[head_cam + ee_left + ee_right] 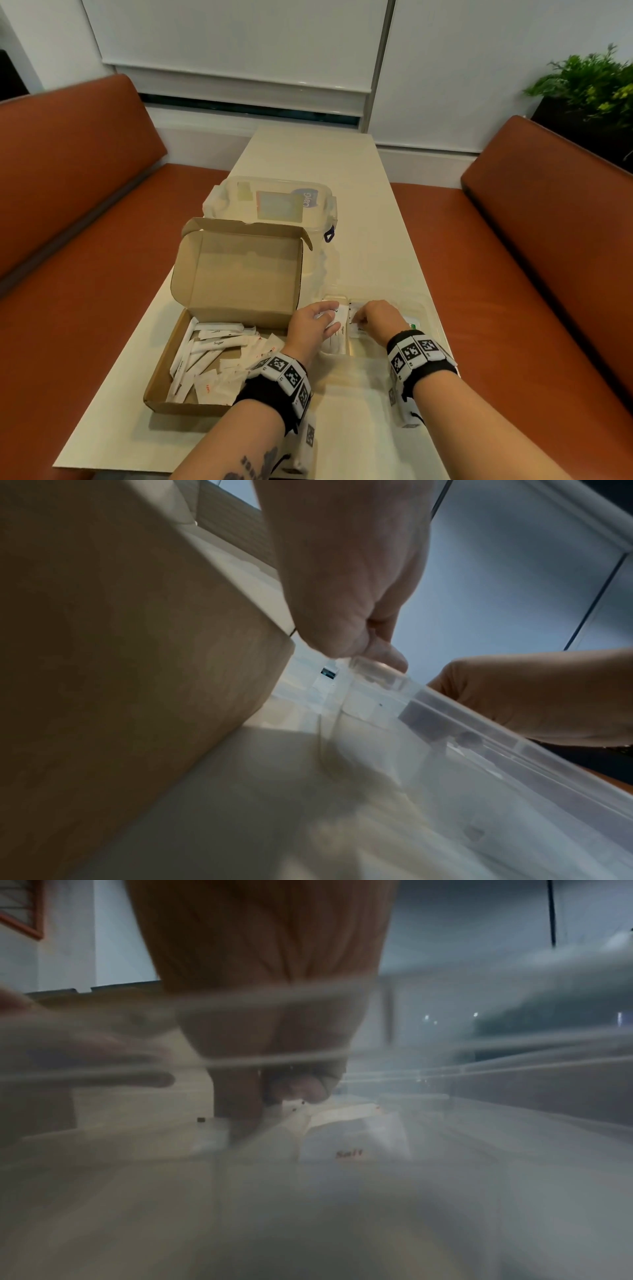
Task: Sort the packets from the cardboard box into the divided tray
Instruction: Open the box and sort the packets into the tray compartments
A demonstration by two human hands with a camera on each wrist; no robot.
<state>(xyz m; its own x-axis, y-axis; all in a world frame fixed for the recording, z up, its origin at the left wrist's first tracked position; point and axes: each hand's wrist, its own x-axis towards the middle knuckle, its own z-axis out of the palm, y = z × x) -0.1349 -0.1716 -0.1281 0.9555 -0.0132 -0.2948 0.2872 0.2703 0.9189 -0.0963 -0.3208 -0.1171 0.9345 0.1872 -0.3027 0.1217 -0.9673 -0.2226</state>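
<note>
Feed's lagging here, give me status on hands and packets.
Left hand on sugar packets in divided tray. Right hand pinching a packet there. Cardboard box still holds many.

Head view looks down on my table (308, 164) from above; both wrist views sit low, close against the divided tray (479, 734), shared by all.
</note>
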